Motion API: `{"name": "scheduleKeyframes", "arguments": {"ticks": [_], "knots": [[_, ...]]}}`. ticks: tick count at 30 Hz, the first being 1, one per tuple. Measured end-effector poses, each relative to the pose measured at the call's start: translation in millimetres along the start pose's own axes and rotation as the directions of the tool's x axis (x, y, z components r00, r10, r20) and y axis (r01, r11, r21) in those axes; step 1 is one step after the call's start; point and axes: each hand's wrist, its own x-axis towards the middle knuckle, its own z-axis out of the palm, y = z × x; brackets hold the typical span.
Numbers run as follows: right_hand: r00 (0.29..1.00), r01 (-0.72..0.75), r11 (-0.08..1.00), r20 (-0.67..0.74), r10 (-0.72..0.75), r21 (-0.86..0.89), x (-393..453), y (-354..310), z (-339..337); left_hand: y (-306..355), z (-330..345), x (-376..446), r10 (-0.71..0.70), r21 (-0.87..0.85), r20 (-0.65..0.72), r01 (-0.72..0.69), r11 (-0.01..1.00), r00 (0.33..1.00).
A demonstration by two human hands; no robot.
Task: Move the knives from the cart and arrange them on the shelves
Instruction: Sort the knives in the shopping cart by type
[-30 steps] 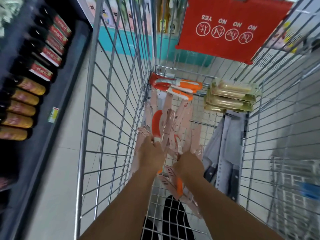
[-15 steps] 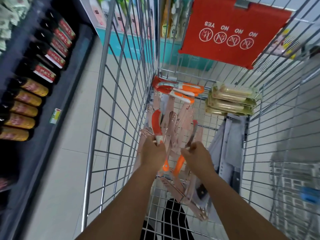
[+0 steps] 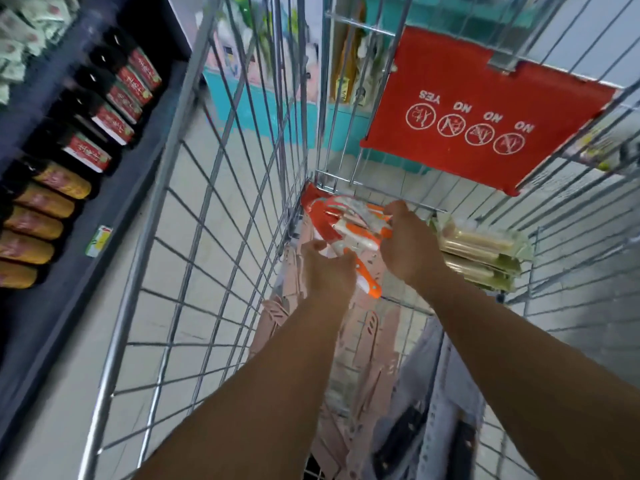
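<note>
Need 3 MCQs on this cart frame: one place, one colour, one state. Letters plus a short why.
1. Where is the stack of clear packs with tan contents?
A. on the floor
B. in the cart, to the right of the right hand
C. on the bottle shelf

2. What colour is the flap with the YES/NO signs?
A. red
B. blue
C. yellow

3. What is the left hand doing?
A. hanging outside the cart
B. gripping the cart wire
C. holding an orange-handled knife pack

Key: 1 B, the packs sit against the cart wall beside that hand. 2 A, it is plainly red. 3 C, its fingers curl round the pack.
</note>
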Motion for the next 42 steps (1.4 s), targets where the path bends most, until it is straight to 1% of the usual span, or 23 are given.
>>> {"name": "scheduleKeyframes", "arguments": {"ticks": [2,4,6,7,9,11,13,15,17,19,21,24,27,32,36,37,39,42], "knots": [[0.998,0.023,0.999,-0.063,-0.025,-0.04,15.9,1.2,0.9,4.0,14.0,11.5,0.001,-0.011,-0.023,-0.001,1.0,1.0],[0.989,0.068,0.997,-0.125,-0.073,-0.047,29.5,1.8,2.0,9.2,26.6,23.1,0.027,0.016,-0.052,-0.026,1.0,0.998],[0.984,0.117,0.991,-0.126,-0.124,-0.061,42.1,2.5,4.0,12.2,36.5,36.1,0.056,0.013,-0.09,-0.055,0.998,0.994],[0.981,0.146,0.986,-0.116,-0.154,-0.075,47.6,3.0,5.6,14.4,40.3,41.0,0.061,-0.005,-0.087,-0.061,0.998,0.994],[0.971,0.201,0.975,-0.114,-0.212,-0.099,58.2,5.7,11.3,17.4,44.6,50.0,0.073,-0.006,-0.048,-0.073,0.997,0.996],[0.963,0.237,0.966,-0.11,-0.248,-0.101,68.0,9.4,21.3,16.7,45.5,57.3,0.122,0.031,0.028,-0.123,0.992,0.992],[0.955,0.286,0.953,-0.046,-0.292,-0.1,72.8,11.9,31.4,13.3,44.5,58.8,0.169,0.125,0.112,-0.183,0.975,0.979],[0.944,0.323,0.934,-0.019,-0.33,-0.154,73.4,15.8,36.8,6.5,42.9,57.7,0.24,0.207,0.171,-0.273,0.94,0.956],[0.936,0.34,0.907,-0.002,-0.352,-0.249,69.9,19.3,35.1,2.2,39.5,54.1,0.299,0.323,0.228,-0.361,0.875,0.927],[0.943,0.328,0.887,0.058,-0.328,-0.324,65.9,21.3,31.0,-0.3,35.6,49.9,0.279,0.493,0.295,-0.396,0.775,0.914],[0.954,0.299,0.886,0.129,-0.271,-0.354,60.8,18.5,26.8,-3.4,30.9,48.4,0.239,0.579,0.326,-0.393,0.714,0.915],[0.964,0.247,0.906,0.184,-0.193,-0.343,50.4,10.8,21.6,-10.3,23.8,45.2,0.239,0.635,0.371,-0.433,0.64,0.897],[0.966,0.23,0.916,0.193,-0.173,-0.328,39.4,6.9,18.9,-19.6,14.1,41.3,0.262,0.631,0.374,-0.451,0.631,0.89],[0.965,0.232,0.933,0.185,-0.185,-0.276,5.7,-1.3,25.2,-36.6,-10.4,20.9,0.355,0.606,0.361,-0.507,0.613,0.862],[0.959,0.244,0.951,0.194,-0.207,-0.191,-38.8,-5.7,48.4,-57.5,-41.4,0.9,0.424,0.706,0.351,-0.534,0.466,0.835],[0.955,0.243,0.955,0.213,-0.205,-0.169,-50.4,-7.2,55.4,-63.2,-50.1,-2.1,0.405,0.731,0.35,-0.517,0.445,0.845],[0.944,0.24,0.964,0.259,-0.204,-0.117,-73.1,-11.0,71.3,-73.6,-67.1,-7.6,0.32,0.786,0.357,-0.467,0.405,0.878],[0.928,0.231,0.971,0.312,-0.203,-0.057,-104.4,-13.9,97.8,-88.4,-86.0,-16.5,0.184,0.845,0.407,-0.445,0.297,0.895]]}}
